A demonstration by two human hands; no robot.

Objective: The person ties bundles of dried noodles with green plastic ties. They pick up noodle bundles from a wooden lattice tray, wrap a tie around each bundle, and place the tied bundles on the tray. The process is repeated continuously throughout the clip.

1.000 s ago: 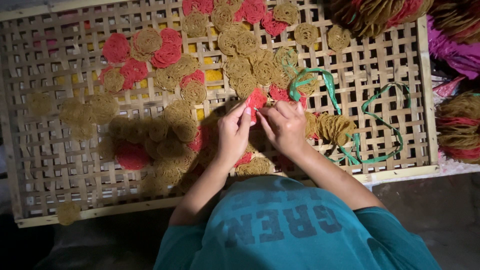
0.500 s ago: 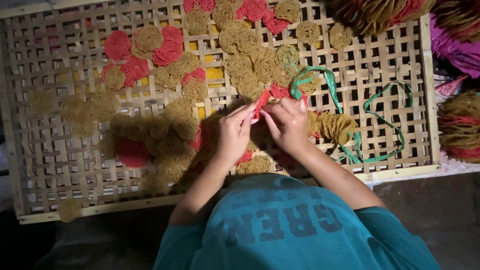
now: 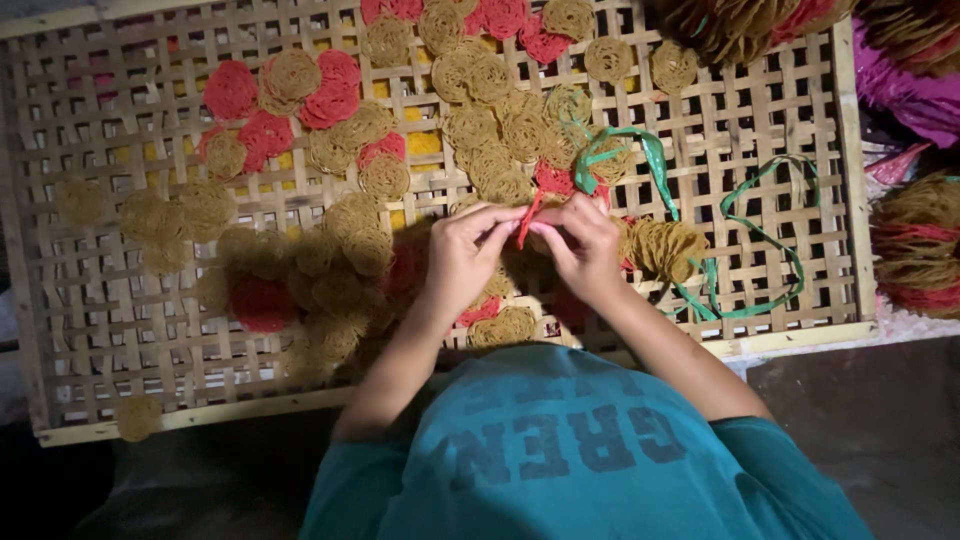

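Note:
My left hand (image 3: 466, 250) and my right hand (image 3: 588, 243) meet over the middle of a woven bamboo tray (image 3: 90, 330). Between their fingertips they pinch a thin red noodle disc (image 3: 527, 222), turned edge-on. Round tan noodle discs (image 3: 500, 160) and red discs (image 3: 330, 95) lie scattered over the tray around both hands. A small stack of tan discs (image 3: 668, 248) sits just right of my right hand. A green plastic strip (image 3: 640, 150) curls above my right hand.
A second green strip (image 3: 770, 235) loops over the tray's right part. Bundled stacks of tan and red discs (image 3: 915, 245) lie off the tray at the right, with more at the top right (image 3: 740, 25). A loose tan disc (image 3: 138, 418) rests on the tray's near rim.
The red disc has turned from nearly flat to edge-on between my fingers. Both hands have closed in a little on each other, staying over the same spot.

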